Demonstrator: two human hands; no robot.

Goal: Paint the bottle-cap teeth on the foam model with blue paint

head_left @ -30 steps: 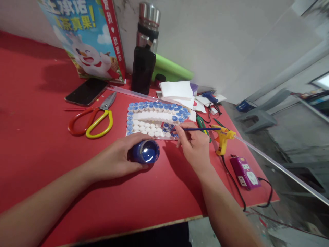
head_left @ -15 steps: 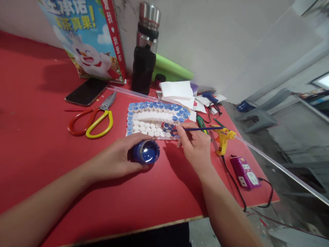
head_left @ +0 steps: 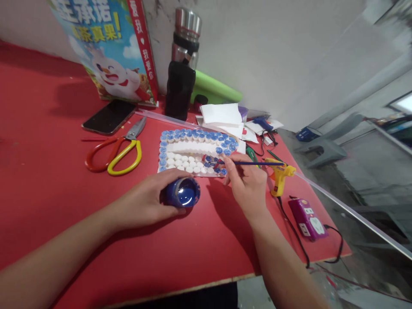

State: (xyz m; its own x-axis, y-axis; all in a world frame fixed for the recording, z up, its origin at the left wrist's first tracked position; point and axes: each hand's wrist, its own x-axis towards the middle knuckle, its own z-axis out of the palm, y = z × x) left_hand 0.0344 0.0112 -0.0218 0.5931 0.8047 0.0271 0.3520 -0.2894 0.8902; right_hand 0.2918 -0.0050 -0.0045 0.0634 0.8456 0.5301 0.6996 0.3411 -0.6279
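Note:
My left hand [head_left: 149,195] is wrapped round a small jar of blue paint [head_left: 184,192], tilted so its open mouth faces me. Between the thumb and fingers of my right hand [head_left: 246,180] is a paintbrush [head_left: 254,163] with a dark blue handle. Its tip rests at the lower right part of a white craft piece [head_left: 193,148] covered in rows of small round pieces. Light blue colours the rounds along the top, left and right; darker blue ones sit by the brush tip. Several rounds at the lower middle are white.
Red-and-yellow scissors [head_left: 124,150] and a phone [head_left: 109,116] lie on the left. Behind stand a printed bag [head_left: 112,51], a black bottle [head_left: 179,90] and a steel flask [head_left: 186,36]. White papers [head_left: 222,115], a yellow glue gun [head_left: 279,176] and a purple power box [head_left: 308,219] are right.
My right hand and the brush have shifted slightly right, the tip still among the dark blue rounds. The left hand holds the jar as before. The whole view has dipped slightly.

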